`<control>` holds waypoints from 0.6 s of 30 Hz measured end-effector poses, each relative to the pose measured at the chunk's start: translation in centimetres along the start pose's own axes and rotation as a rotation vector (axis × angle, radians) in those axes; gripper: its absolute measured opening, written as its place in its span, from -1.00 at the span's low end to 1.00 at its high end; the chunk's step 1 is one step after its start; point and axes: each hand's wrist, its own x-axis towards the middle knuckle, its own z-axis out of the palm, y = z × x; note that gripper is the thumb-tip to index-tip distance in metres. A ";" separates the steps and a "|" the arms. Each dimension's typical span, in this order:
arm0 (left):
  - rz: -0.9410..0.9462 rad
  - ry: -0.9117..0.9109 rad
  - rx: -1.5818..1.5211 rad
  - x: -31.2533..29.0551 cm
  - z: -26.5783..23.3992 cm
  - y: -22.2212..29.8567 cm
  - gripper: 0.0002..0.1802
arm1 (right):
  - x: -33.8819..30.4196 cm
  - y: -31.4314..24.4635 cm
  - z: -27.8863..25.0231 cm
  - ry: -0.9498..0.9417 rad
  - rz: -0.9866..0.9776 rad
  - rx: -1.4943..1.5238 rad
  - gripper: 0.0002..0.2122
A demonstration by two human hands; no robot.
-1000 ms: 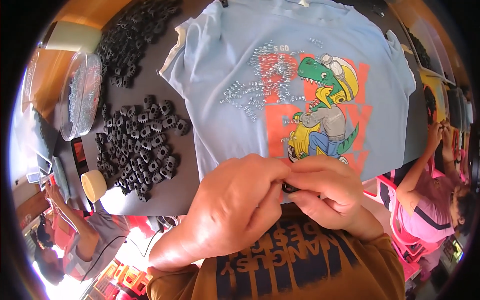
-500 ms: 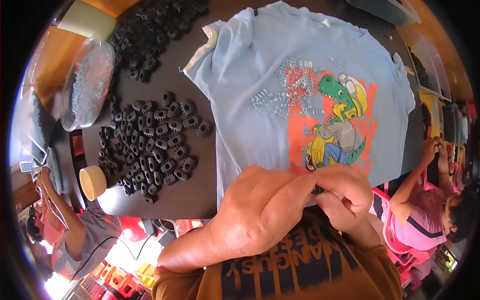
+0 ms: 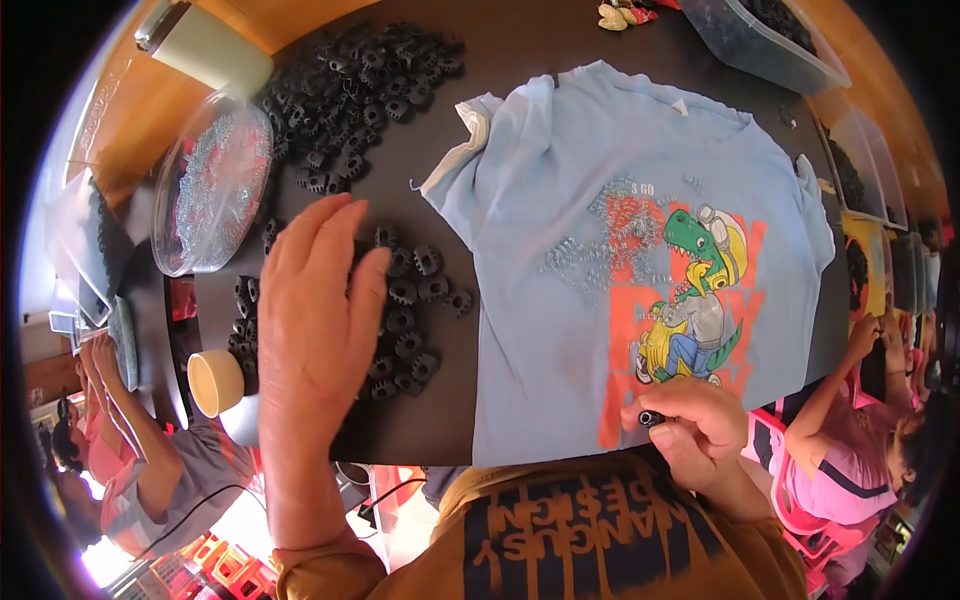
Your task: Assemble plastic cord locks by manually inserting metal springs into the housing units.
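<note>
My right hand (image 3: 700, 425) pinches a small black toothed piece (image 3: 650, 418), like half of a hair claw clip, over the lower edge of a light blue T-shirt (image 3: 535, 370). A round opening shows at the piece's end. On the left, my left hand (image 3: 318, 310) is over a spread of loose black toothed pieces (image 3: 405, 320), fingers stretched and thumb apart. Its palm and fingertip undersides are hidden. Many tiny metal springs (image 3: 590, 255) lie scattered on the T-shirt, beside and over its dinosaur print.
A clear round dish (image 3: 165, 240) of springs stands at the left, near a second black heap (image 3: 350, 90). A cream cup (image 3: 217, 383) lies by the table's near edge. Plastic boxes (image 3: 770, 50) stand at the far right. Other people (image 3: 840, 420) sit on both sides.
My left hand has left my right hand and moved left, over the black pieces. My right hand keeps a black piece. The view has shifted, showing more of the table's far side.
</note>
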 end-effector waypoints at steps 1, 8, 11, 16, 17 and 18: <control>-0.001 -0.004 0.028 0.2 -0.1 -0.5 -0.71 | 0.0 0.0 -0.1 -0.001 -0.001 -0.001 -0.78; 0.153 0.078 0.201 5.7 1.6 -3.0 -0.82 | 0.0 -0.2 -0.4 -0.006 0.011 -0.030 -0.78; 0.150 0.050 0.312 7.0 3.0 -4.1 -0.83 | 0.1 -0.2 -0.5 -0.013 0.003 -0.002 -0.77; 0.128 0.024 0.378 7.8 3.9 -4.9 -0.82 | 0.1 0.0 -0.6 -0.023 -0.038 0.017 -0.76; 0.135 0.012 0.400 7.9 3.8 -4.7 -0.83 | 0.1 0.0 -0.6 -0.028 -0.045 0.019 -0.77; 0.141 -0.001 0.423 7.8 3.6 -4.5 -0.83 | 0.1 0.0 -0.5 -0.035 -0.053 0.021 -0.77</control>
